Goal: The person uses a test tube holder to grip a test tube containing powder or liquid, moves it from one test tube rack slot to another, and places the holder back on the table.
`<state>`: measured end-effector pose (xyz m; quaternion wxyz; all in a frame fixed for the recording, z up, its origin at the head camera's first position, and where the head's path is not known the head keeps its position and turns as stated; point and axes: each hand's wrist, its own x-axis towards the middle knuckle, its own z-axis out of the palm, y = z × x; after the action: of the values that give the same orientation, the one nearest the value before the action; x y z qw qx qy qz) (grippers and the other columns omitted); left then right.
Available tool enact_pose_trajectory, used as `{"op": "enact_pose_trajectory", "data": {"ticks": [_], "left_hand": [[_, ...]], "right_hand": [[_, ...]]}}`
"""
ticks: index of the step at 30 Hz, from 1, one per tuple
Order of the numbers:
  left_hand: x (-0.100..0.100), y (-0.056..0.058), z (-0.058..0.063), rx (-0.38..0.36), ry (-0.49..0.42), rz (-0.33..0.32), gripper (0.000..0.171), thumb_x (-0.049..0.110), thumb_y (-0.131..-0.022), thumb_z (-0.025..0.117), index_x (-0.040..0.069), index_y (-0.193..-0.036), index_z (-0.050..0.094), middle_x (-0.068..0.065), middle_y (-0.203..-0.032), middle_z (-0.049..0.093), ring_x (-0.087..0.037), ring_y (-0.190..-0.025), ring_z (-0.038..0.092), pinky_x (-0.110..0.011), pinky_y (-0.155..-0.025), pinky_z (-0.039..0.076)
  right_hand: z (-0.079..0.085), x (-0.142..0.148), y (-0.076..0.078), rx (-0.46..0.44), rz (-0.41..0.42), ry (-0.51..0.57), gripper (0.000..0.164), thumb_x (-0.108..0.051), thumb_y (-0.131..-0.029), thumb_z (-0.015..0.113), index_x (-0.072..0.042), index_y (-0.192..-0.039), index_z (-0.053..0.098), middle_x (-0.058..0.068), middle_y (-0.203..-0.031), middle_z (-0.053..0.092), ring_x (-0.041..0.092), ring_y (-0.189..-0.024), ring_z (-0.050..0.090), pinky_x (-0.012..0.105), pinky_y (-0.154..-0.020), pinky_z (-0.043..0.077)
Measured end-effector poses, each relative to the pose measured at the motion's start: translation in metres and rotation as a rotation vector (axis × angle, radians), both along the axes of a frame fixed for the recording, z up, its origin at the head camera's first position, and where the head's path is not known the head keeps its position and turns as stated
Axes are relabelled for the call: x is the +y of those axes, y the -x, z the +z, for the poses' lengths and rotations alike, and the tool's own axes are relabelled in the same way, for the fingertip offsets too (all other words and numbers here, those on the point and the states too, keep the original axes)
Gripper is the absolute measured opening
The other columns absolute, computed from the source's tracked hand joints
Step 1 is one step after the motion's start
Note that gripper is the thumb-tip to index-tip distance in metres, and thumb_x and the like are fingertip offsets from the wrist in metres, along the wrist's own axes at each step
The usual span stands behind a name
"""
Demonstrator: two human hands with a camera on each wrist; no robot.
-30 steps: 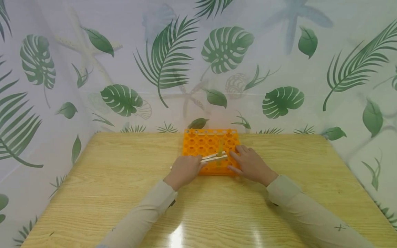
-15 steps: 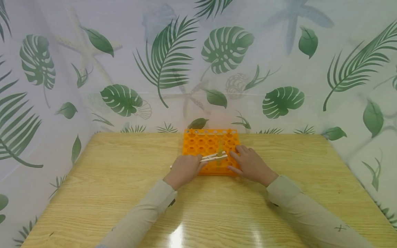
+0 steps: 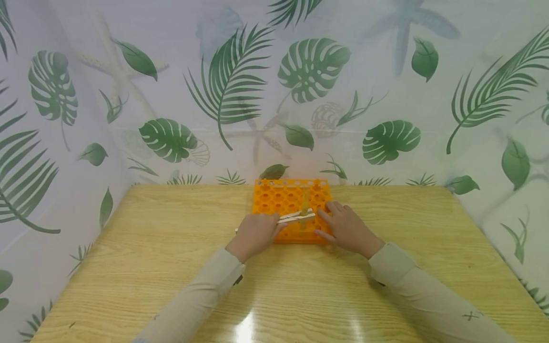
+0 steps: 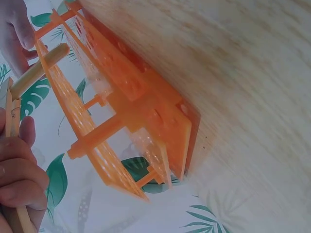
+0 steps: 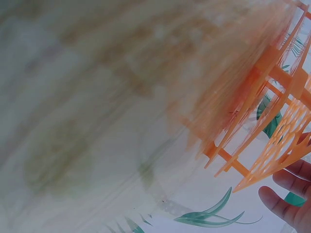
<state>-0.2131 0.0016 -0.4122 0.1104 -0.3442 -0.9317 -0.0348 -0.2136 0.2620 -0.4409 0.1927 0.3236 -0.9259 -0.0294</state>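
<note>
In the head view my left hand (image 3: 254,237) grips a wooden test tube clamp (image 3: 296,217) by its handle. The clamp's jaws hold a test tube (image 3: 305,206) with yellowish contents. Beneath it stands an orange test tube rack (image 3: 278,206). The left wrist view has the tube (image 4: 39,72) passing through the rack's top plate, its rounded end below that plate and the clamp (image 4: 13,109) near its upper end. My right hand (image 3: 349,227) rests at the rack's right edge, fingers spread and gently bent. In the right wrist view its fingertips (image 5: 286,178) are right at the top plate's edge.
The rack stands near the back edge of a wood-grain table (image 3: 193,205). Behind it hangs a white cloth (image 3: 257,119) printed with green leaves, which also runs along both sides. Long pale sleeves (image 3: 201,290) cover both forearms.
</note>
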Motion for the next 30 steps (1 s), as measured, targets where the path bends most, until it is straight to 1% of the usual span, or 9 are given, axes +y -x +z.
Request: {"op": "enact_pose_trajectory", "data": {"ticks": [8, 15, 18, 21, 27, 30], "left_hand": [[-0.001, -0.001, 0.006, 0.035, -0.005, 0.002, 0.038, 0.04, -0.099, 0.043, 0.013, -0.073, 0.049, 0.007, -0.05, 0.024, -0.007, -0.041, 0.02, -0.02, -0.037, 0.016], [-0.002, -0.001, 0.014, 0.115, 0.02, -0.006, 0.038, 0.04, -0.098, 0.045, 0.014, -0.07, 0.046, 0.006, -0.049, 0.019, -0.006, -0.04, 0.015, -0.019, -0.037, 0.014], [-0.002, -0.002, 0.017, 0.108, 0.015, -0.001, 0.039, 0.04, -0.098, 0.045, 0.013, -0.07, 0.046, 0.006, -0.049, 0.019, -0.006, -0.04, 0.015, -0.019, -0.037, 0.014], [-0.002, -0.002, 0.019, 0.084, 0.015, 0.008, 0.039, 0.04, -0.099, 0.043, 0.013, -0.072, 0.046, 0.006, -0.049, 0.02, -0.007, -0.04, 0.017, -0.02, -0.037, 0.015], [-0.001, -0.001, 0.024, 0.059, -0.014, 0.006, 0.036, 0.038, -0.097, 0.048, 0.011, -0.074, 0.052, 0.005, -0.05, 0.025, -0.008, -0.04, 0.022, -0.021, -0.036, 0.02], [-0.001, -0.003, 0.027, 0.054, -0.017, 0.006, 0.035, 0.038, -0.097, 0.048, 0.011, -0.075, 0.053, 0.005, -0.05, 0.025, -0.008, -0.04, 0.023, -0.021, -0.037, 0.021]], "right_hand": [[0.0, 0.0, 0.0, -0.001, 0.0, 0.007, 0.041, -0.047, -0.087, 0.062, -0.009, -0.104, 0.058, 0.009, -0.088, 0.05, 0.022, -0.076, 0.044, 0.032, -0.059, 0.037], [-0.001, 0.0, 0.0, 0.0, -0.002, 0.003, 0.041, -0.046, -0.087, 0.062, -0.009, -0.103, 0.057, 0.009, -0.088, 0.049, 0.022, -0.075, 0.044, 0.031, -0.058, 0.037], [-0.003, 0.001, 0.001, 0.0, 0.001, 0.008, 0.041, -0.046, -0.087, 0.062, -0.009, -0.103, 0.057, 0.008, -0.088, 0.048, 0.021, -0.075, 0.043, 0.031, -0.058, 0.036], [-0.004, 0.001, 0.001, 0.002, 0.006, 0.01, 0.041, -0.046, -0.087, 0.062, -0.009, -0.104, 0.058, 0.009, -0.088, 0.049, 0.022, -0.076, 0.043, 0.031, -0.058, 0.036], [-0.005, 0.002, 0.002, 0.013, 0.013, 0.007, 0.041, -0.046, -0.087, 0.062, -0.009, -0.104, 0.057, 0.01, -0.089, 0.049, 0.022, -0.076, 0.044, 0.032, -0.058, 0.036], [-0.005, 0.001, 0.003, 0.017, 0.015, 0.005, 0.041, -0.046, -0.087, 0.062, -0.009, -0.103, 0.057, 0.01, -0.088, 0.049, 0.023, -0.076, 0.044, 0.033, -0.058, 0.036]]}}
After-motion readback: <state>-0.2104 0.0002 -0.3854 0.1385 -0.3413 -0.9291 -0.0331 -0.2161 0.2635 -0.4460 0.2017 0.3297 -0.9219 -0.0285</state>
